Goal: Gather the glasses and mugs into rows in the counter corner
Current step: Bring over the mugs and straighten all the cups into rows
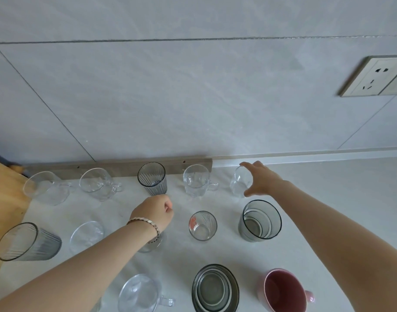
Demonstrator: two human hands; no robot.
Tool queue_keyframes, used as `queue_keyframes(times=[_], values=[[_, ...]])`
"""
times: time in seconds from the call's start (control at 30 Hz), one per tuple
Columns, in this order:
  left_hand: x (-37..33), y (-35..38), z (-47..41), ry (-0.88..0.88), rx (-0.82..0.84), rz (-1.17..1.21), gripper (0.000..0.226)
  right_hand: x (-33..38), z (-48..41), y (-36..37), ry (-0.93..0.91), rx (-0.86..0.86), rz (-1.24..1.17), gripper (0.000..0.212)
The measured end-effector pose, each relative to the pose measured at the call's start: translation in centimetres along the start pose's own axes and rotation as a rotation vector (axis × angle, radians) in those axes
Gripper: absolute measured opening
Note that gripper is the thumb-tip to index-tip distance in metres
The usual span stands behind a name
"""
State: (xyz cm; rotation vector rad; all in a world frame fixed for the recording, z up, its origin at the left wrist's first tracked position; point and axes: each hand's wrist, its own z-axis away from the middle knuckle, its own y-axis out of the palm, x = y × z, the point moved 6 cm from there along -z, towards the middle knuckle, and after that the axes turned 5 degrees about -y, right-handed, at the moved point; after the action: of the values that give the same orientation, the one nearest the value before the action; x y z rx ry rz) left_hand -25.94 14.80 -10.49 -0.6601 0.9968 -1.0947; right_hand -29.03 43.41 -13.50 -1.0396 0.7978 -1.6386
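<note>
Grey tiled wall (193, 97) w/ white socket (377, 75) at right; white counter (328, 199); wooden board (3, 199) at left; smoky grey glass tumbler (259, 220) & pink ceramic mug (283, 291) sit beside the right forearm; small clear glass (240, 181) stands at back row's right end; right hand (262, 179) curls thumb & fingers round it; left hand (157, 210) is a fist, nothing seen in it, in front of ribbed grey glass tumbler (152, 177).

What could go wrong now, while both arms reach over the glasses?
1. The right hand curls round the clear glass beside the handled mug; pushed toward it, glass could strike glass.
2. The right forearm passes close by the grey tumbler and pink mug; a lowered arm might tip them.
3. The left wrist hides part of a small glass, which could be knocked unseen.
</note>
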Motion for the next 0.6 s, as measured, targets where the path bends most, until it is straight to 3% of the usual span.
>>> queue_keyframes(times=[0.2,0.3,0.4,0.6], values=[[1.1,-1.1,-0.1,-0.018,-0.02,0.02,0.012,0.6,0.3,-0.1,0.045,0.06,0.094,0.104],[1.8,-1.4,0.0,-0.031,-0.025,0.023,0.013,4.5,0.1,-0.3,-0.069,-0.03,0.201,0.112],[2.7,-1.8,0.1,-0.054,-0.04,0.038,0.016,10.1,-0.7,0.5,-0.155,-0.108,0.065,0.108],[4.6,-2.8,0.2,-0.086,-0.064,0.058,0.024,13.9,-2.8,2.8,-0.01,-0.15,-0.103,0.075]])
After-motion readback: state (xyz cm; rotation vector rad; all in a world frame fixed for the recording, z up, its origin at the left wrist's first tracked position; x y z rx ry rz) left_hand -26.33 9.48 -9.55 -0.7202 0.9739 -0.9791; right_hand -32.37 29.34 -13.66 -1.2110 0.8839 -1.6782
